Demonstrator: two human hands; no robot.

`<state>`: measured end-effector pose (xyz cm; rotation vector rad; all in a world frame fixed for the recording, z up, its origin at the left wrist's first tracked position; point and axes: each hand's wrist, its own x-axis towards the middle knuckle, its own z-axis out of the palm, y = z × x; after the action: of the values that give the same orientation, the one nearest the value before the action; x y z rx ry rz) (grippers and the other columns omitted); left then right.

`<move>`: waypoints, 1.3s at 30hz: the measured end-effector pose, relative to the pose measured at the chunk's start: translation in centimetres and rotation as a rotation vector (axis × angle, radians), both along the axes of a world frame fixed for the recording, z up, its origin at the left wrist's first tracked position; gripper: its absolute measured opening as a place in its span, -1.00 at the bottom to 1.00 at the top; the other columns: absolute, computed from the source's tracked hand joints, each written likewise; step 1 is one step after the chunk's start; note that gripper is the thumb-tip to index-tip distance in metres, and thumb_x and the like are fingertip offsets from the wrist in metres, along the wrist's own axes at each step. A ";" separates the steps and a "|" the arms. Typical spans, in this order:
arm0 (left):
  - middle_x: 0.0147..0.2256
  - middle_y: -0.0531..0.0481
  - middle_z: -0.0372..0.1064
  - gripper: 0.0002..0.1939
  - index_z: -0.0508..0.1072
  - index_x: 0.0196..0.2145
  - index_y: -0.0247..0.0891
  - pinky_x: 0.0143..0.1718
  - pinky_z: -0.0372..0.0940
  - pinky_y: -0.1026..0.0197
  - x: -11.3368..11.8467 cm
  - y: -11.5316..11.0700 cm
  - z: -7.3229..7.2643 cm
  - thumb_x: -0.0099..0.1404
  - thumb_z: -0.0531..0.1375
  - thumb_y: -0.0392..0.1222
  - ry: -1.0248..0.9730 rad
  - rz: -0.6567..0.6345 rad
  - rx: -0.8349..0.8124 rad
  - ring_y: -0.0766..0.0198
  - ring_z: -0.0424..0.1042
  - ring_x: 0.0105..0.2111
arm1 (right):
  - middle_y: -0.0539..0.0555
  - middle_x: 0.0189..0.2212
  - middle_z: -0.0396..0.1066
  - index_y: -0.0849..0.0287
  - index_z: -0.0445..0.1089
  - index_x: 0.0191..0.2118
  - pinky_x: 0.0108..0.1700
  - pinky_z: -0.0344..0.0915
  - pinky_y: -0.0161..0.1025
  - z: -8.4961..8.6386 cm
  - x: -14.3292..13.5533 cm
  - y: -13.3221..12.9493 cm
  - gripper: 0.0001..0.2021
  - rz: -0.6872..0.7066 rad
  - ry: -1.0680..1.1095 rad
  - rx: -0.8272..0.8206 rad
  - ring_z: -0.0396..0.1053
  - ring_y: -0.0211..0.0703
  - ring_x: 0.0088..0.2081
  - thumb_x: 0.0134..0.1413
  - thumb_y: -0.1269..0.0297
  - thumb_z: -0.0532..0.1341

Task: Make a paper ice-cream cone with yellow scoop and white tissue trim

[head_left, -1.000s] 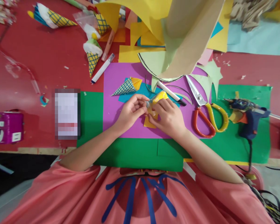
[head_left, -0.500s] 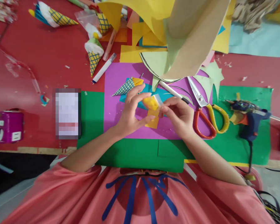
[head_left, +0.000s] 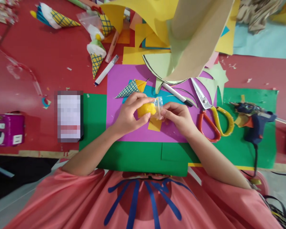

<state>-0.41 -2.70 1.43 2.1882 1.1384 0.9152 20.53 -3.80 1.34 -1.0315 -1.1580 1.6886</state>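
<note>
- Left hand (head_left: 126,116) closed around a small rolled yellow paper piece (head_left: 146,109), thumb and fingers pinching it above the purple paper sheet (head_left: 120,127).
- Right hand (head_left: 180,117) meets it from the right, fingertips gripping a small clear plastic bag (head_left: 158,104) that touches the yellow piece; whether the piece is partly inside the bag is hard to tell.
- Both hands close together, over the middle of the purple sheet, which lies on a green paper sheet (head_left: 138,156) on the red worktop (head_left: 38,76).
- A flat yellow paper scrap (head_left: 154,125) lies on the purple sheet just under the hands.
- Just beyond the left hand: a grid-patterned paper cone with yellow top (head_left: 130,89), on a blue paper scrap (head_left: 157,93).
- Right of the hands: orange-and-yellow-handled scissors (head_left: 211,119); further right, a blue hot-glue gun (head_left: 252,119) on the green sheet.
- Far left: a white marker pen (head_left: 106,70) beside a second finished paper cone (head_left: 95,58).
</note>
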 end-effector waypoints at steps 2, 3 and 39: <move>0.03 -0.11 0.39 -0.61 0.37 0.09 -0.19 0.17 0.29 0.02 0.2 -0.1 0.0 0.31 0.19 -0.15 0.034 -0.010 0.020 0.12 0.37 0.09 | -0.08 -0.57 0.44 0.19 0.44 -0.44 -0.54 0.25 -0.42 0.0 -0.1 -0.1 -0.79 0.000 0.040 -0.059 0.33 -0.41 -0.58 0.09 0.18 0.36; 0.05 -0.14 0.38 -0.59 0.34 0.10 -0.21 0.17 0.28 0.01 0.3 -0.2 -0.1 0.32 0.20 -0.13 0.032 0.002 0.041 0.10 0.35 0.11 | -0.09 -0.58 0.42 0.19 0.41 -0.44 -0.56 0.25 -0.41 0.1 -0.1 -0.2 -0.77 0.003 0.053 -0.084 0.32 -0.41 -0.61 0.08 0.16 0.37; -0.61 0.14 0.20 -0.62 0.21 -0.50 -0.21 -0.59 0.14 0.34 1.6 -1.8 -0.3 0.40 0.07 0.04 -0.438 -0.117 -0.632 0.43 0.18 -0.62 | -0.08 -0.66 0.38 0.15 0.30 -0.56 -0.52 0.22 -0.35 0.0 -1.9 -1.5 -0.79 0.089 0.176 -0.160 0.24 -0.36 -0.64 0.03 0.26 0.25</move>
<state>1.20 -4.54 1.16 1.4404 0.9112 0.7909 18.62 -5.33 1.31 -0.9170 -0.9803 1.9261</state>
